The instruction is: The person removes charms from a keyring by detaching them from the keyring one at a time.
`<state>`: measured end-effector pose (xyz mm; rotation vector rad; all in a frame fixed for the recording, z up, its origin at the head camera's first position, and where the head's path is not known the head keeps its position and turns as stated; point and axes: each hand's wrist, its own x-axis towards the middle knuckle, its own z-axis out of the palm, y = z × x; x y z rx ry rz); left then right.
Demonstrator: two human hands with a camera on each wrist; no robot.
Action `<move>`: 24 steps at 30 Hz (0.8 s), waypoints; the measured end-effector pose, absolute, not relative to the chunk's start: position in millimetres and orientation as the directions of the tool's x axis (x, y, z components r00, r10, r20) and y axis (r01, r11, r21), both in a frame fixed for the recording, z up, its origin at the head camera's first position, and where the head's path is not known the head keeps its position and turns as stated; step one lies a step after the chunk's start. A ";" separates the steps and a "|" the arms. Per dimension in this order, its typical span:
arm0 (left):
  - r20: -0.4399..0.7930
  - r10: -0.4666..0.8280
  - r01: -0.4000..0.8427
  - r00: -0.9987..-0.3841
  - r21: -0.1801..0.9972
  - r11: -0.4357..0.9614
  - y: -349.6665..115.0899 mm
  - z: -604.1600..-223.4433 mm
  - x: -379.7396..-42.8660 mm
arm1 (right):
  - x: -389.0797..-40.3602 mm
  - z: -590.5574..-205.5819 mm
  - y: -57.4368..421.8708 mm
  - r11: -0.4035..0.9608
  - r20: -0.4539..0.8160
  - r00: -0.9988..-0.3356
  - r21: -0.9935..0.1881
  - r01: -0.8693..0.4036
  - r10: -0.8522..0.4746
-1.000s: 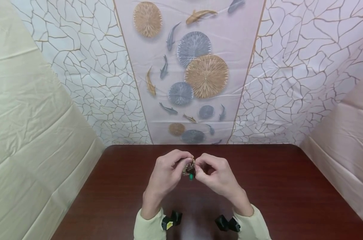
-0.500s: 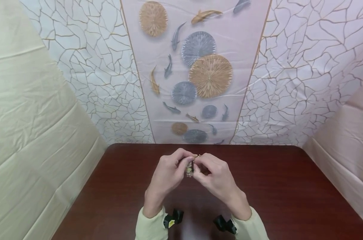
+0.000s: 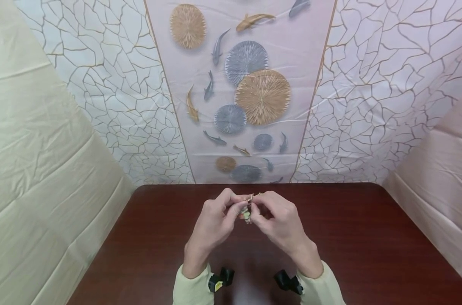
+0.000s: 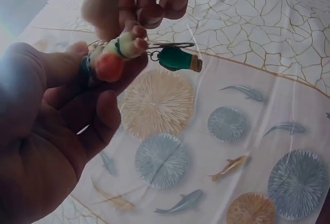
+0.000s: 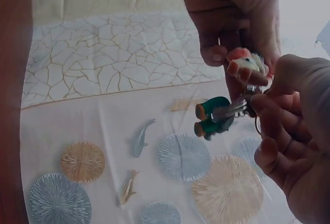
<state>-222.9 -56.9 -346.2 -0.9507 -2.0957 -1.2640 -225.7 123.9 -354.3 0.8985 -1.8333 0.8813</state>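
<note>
Both hands meet over the table in the head view, working on a keychain. My left hand (image 3: 217, 218) pinches its small figurine charm (image 4: 111, 64), pale green with a red patch, between thumb and fingers. My right hand (image 3: 280, 218) pinches the keychain's metal hardware close beside it; the fingers partly hide that spot. A metal ring (image 4: 180, 44) sticks out past the figurine in the left wrist view. Near it hangs a dark green charm (image 4: 175, 59) with a brown end. The right wrist view shows this charm's two orange-brown ends beside a silvery metal clasp (image 5: 238, 108).
A dark reddish-brown table (image 3: 139, 254) lies under the hands. Behind it hangs a cloth (image 3: 223, 84) printed with fish and round shapes, with pale cream fabric (image 3: 55, 169) at the sides. Black wrist cameras (image 3: 220, 279) sit at both sleeves.
The green charm that hung below the fingers a second ago is out of sight in the head view, and the pale figurine shows there instead. Both hands stay close together, shifting slightly.
</note>
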 end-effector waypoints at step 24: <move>0.753 0.329 0.821 -0.570 0.508 0.260 -43.1 -343.5 -220.4 | -221.1 -345.6 129.3 0.304 0.937 -0.318 -0.264 -0.915 -0.144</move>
